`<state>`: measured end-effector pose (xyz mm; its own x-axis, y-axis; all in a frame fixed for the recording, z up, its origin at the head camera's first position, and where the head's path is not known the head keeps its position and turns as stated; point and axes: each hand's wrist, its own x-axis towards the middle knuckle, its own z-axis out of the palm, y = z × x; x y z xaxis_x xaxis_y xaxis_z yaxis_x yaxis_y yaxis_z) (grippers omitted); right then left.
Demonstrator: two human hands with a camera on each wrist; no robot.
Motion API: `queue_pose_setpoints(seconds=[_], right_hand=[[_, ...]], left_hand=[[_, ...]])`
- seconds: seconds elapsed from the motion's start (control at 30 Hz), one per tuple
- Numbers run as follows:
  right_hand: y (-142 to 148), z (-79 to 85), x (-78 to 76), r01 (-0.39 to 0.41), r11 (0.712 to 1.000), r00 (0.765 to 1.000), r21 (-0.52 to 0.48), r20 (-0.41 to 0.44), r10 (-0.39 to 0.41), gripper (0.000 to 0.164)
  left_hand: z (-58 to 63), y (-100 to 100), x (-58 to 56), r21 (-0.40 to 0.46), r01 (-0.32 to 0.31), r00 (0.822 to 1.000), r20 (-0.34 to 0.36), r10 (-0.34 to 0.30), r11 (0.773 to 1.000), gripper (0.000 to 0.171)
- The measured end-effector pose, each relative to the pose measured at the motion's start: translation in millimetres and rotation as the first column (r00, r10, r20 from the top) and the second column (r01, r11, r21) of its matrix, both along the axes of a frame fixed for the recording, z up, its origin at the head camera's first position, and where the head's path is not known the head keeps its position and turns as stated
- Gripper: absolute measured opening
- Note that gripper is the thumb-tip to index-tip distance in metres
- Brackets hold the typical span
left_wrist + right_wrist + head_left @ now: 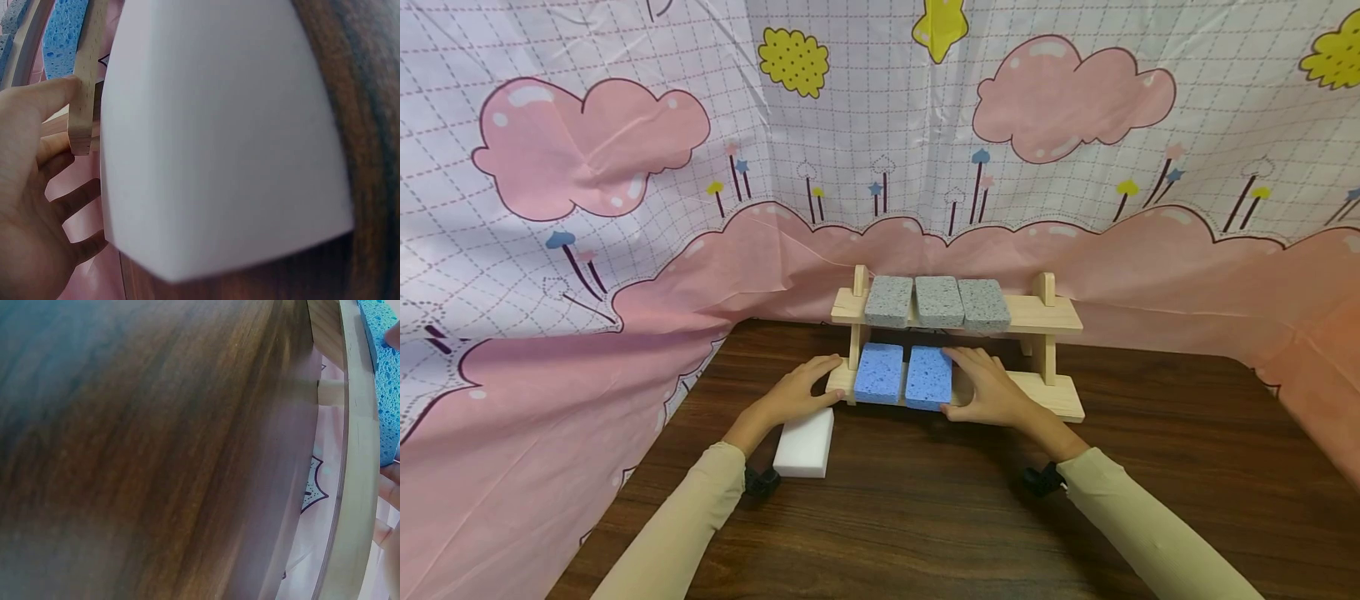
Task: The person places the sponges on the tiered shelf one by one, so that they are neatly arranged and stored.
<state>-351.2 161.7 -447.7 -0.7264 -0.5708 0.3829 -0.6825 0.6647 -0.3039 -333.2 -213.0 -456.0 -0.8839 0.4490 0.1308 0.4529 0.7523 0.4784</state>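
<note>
A two-tier wooden shelf (1052, 398) stands on the table, with two blue sponges (879, 372) side by side on its lower board. My left hand (793, 396) holds the left end of that board, thumb at the front edge and fingers behind, as the left wrist view shows. At the right-hand blue sponge (928, 377), my right hand (988, 387) grips with the thumb near its front corner and fingers at the back corner. In the right wrist view only part of this sponge (386, 394) and a few fingertips (390, 490) appear.
Three grey sponges (938, 302) lie in a row on the upper board. A white foam block (805, 446) sits on the dark wooden table (910, 517), just in front of my left hand. Behind the shelf hangs a pink patterned cloth (1150, 283).
</note>
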Motion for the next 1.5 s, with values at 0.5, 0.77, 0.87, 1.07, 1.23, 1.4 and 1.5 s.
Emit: queue_pose_setpoints(seconds=[0.5,0.77,0.87,1.07,1.23,1.4,1.5], right_hand=[[-0.1,-0.4,-0.9,-0.008,1.000,1.000,0.014,0.024,0.008,0.095],[0.0,0.8,-0.8,-0.007,1.000,0.999,0.025,0.042,0.006,0.097],[0.3,0.9,-1.0,-0.007,1.000,0.999,0.027,0.047,0.006,0.097],[0.4,0.4,0.0,-0.010,1.000,0.999,0.019,0.053,0.009,0.096],[0.3,0.8,0.6,-0.009,1.000,0.998,0.021,0.056,0.008,0.096],[1.0,1.0,0.0,-0.010,0.999,0.999,0.031,0.053,0.009,0.097],[1.5,0.8,-0.7,-0.008,0.999,0.998,0.038,0.056,0.006,0.097]], left_hand=[[0.3,0.0,-0.2,-0.007,0.001,1.000,0.008,-0.001,1.000,0.069],[-1.8,0.1,-1.7,-0.007,-0.002,1.000,0.003,0.002,1.000,0.068],[-2.5,0.1,-2.5,-0.012,-0.002,1.000,-0.003,0.002,1.000,0.068],[-2.7,-0.4,-2.6,-0.014,-0.002,1.000,0.005,0.002,1.000,0.068],[-0.8,-0.8,-0.7,-0.016,-0.005,1.000,0.007,0.005,1.000,0.068],[0.6,-0.6,-0.4,-0.011,0.001,1.000,0.003,-0.001,1.000,0.068],[0.9,-0.8,-0.6,-0.016,0.003,1.000,0.000,-0.003,1.000,0.068]])
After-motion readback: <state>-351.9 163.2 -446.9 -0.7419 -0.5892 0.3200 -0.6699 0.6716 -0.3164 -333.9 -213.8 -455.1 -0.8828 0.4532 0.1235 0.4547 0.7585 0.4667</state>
